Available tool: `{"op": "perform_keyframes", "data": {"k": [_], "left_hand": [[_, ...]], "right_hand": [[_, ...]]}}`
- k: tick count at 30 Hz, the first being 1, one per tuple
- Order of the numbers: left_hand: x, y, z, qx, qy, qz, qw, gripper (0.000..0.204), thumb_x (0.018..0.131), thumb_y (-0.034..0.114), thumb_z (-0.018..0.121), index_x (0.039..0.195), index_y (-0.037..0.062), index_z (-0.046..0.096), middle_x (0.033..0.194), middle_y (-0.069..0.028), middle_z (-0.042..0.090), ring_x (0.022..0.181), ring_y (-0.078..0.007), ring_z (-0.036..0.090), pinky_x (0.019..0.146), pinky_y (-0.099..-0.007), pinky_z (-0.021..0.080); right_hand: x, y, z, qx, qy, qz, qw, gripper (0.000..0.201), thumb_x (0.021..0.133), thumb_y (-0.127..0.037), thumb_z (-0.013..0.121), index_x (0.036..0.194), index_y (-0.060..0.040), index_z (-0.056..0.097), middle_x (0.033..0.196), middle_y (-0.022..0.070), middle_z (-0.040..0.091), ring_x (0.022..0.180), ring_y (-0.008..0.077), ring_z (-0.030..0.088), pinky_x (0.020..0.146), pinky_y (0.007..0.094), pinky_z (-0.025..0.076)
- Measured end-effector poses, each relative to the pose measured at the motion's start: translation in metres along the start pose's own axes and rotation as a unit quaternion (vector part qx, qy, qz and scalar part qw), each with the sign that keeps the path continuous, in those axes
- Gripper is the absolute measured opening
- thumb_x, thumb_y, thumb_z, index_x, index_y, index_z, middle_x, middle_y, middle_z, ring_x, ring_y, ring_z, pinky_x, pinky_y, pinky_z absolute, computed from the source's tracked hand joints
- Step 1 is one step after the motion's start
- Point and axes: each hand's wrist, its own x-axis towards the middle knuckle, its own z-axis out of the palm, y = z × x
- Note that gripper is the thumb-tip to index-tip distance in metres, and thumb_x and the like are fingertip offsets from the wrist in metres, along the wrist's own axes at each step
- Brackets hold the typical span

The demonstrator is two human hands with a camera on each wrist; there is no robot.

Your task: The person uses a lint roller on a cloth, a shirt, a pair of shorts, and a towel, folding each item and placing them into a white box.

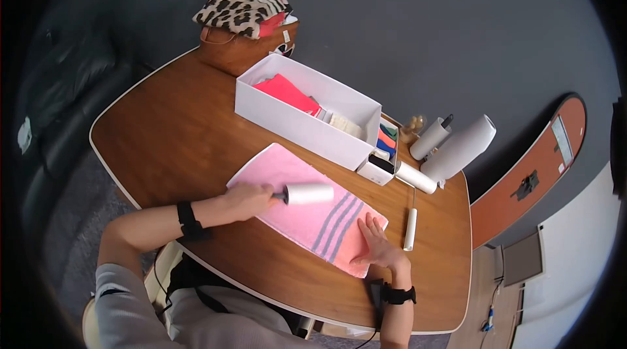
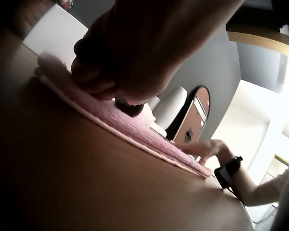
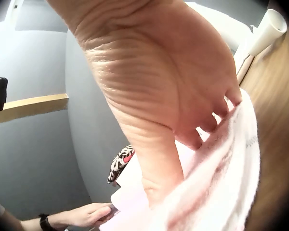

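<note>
A pink towel (image 1: 287, 169) with grey stripes and a coral end lies folded on the wooden table. My left hand (image 1: 248, 200) grips the dark handle of a lint roller (image 1: 310, 193), whose white roll is over the towel's middle. In the left wrist view the fingers of my left hand (image 2: 120, 67) curl round the handle, close over the towel's edge. At the coral end, my right hand (image 1: 377, 244) rests with its fingers spread and straight. The right wrist view has the right hand (image 3: 159, 91) pressing down on the towel (image 3: 231, 159) with fingertips and thumb.
Behind the towel stands a white box (image 1: 294, 123) with folded cloths inside. A small box (image 1: 379, 169) adjoins it. On the right lie a white roll (image 1: 416, 178) and a small paint roller (image 1: 410, 230). Animal-print fabric (image 1: 241, 9) tops a brown box (image 1: 248, 55) at the back.
</note>
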Motion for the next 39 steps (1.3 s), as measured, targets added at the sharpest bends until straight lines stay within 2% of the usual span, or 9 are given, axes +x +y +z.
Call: {"op": "perform_keyframes", "data": {"k": [5,8,12,14,18,21,30,34,39], "left_hand": [[0.034,-0.023,-0.003,0.034,0.074,-0.068,0.994,0.032,0.087,0.031,0.044,0.086,0.0005,0.054,0.067,-0.0176,0.060,0.061,-0.0342,0.060,0.055,-0.0450,0.047],[0.046,-0.010,0.013,0.043,0.090,0.101,0.990,0.028,0.088,0.029,0.044,0.087,0.0029,0.054,0.066,-0.0146,0.061,0.060,-0.0347,0.059,0.053,-0.0453,0.047],[0.034,0.059,0.035,-0.043,0.043,0.184,0.981,0.028,0.087,0.029,0.048,0.085,0.0017,0.054,0.060,-0.0147,0.058,0.053,-0.0348,0.058,0.045,-0.0431,0.045],[0.023,0.077,0.029,-0.053,0.012,0.164,0.985,0.032,0.086,0.031,0.048,0.084,0.0003,0.054,0.057,-0.0160,0.056,0.050,-0.0344,0.057,0.042,-0.0432,0.044],[0.014,0.072,0.027,-0.060,0.009,0.190,0.980,0.037,0.085,0.035,0.050,0.081,-0.0017,0.053,0.052,-0.0172,0.054,0.045,-0.0338,0.056,0.039,-0.0441,0.043],[-0.001,0.066,0.031,-0.019,-0.010,0.197,0.980,0.037,0.085,0.036,0.050,0.081,-0.0011,0.053,0.051,-0.0162,0.054,0.046,-0.0330,0.057,0.040,-0.0432,0.044],[0.034,0.045,0.046,-0.027,0.088,0.050,0.995,0.035,0.082,0.035,0.053,0.077,0.0009,0.053,0.057,-0.0157,0.057,0.050,-0.0344,0.058,0.047,-0.0443,0.046],[0.053,0.021,0.044,-0.025,0.121,0.014,0.992,0.033,0.083,0.034,0.052,0.078,0.0017,0.054,0.060,-0.0169,0.058,0.053,-0.0346,0.058,0.049,-0.0448,0.045],[0.061,-0.002,0.027,-0.018,0.106,-0.051,0.993,0.033,0.086,0.033,0.049,0.084,-0.0002,0.054,0.065,-0.0183,0.059,0.060,-0.0345,0.059,0.055,-0.0435,0.046]], "right_hand": [[0.007,0.010,0.008,0.007,0.011,-0.001,1.000,0.112,0.056,-0.038,0.078,0.139,-0.0067,0.009,0.145,0.0153,-0.002,0.134,0.0261,-0.002,0.108,0.0339,0.011],[0.007,0.011,0.009,0.010,0.012,-0.007,1.000,0.114,0.055,-0.039,0.078,0.139,-0.0063,0.009,0.144,0.0174,-0.002,0.134,0.0266,-0.001,0.108,0.0339,0.011],[0.004,0.009,0.009,0.063,0.029,-0.010,0.998,0.117,0.050,-0.035,0.081,0.138,-0.0053,0.011,0.144,0.0193,0.002,0.134,0.0289,0.002,0.108,0.0334,0.011],[0.005,0.019,0.014,0.133,0.070,-0.061,0.987,0.116,0.049,-0.034,0.082,0.138,-0.0041,0.013,0.144,0.0197,0.004,0.133,0.0335,0.002,0.108,0.0350,0.012],[-0.001,0.027,0.007,0.293,0.043,-0.060,0.953,0.113,0.048,-0.021,0.083,0.137,-0.0035,0.015,0.143,0.0168,0.017,0.133,0.0246,0.014,0.107,0.0312,0.018],[0.002,0.034,0.010,0.096,0.099,-0.128,0.982,0.107,0.050,-0.017,0.081,0.136,-0.0027,0.020,0.142,0.0147,0.019,0.132,0.0237,0.017,0.106,0.0315,0.020],[0.006,0.029,0.009,0.145,0.080,-0.106,0.981,0.101,0.050,-0.016,0.080,0.133,0.0029,0.025,0.143,0.0169,0.013,0.134,0.0263,0.010,0.107,0.0310,0.016],[0.006,0.032,0.009,0.136,0.073,-0.108,0.982,0.105,0.050,-0.017,0.081,0.135,-0.0013,0.021,0.144,0.0129,0.012,0.134,0.0238,0.010,0.107,0.0313,0.016],[0.002,0.031,0.009,0.137,0.072,-0.099,0.983,0.104,0.051,-0.018,0.081,0.135,-0.0018,0.022,0.145,0.0124,0.012,0.134,0.0231,0.011,0.107,0.0307,0.015]]}}
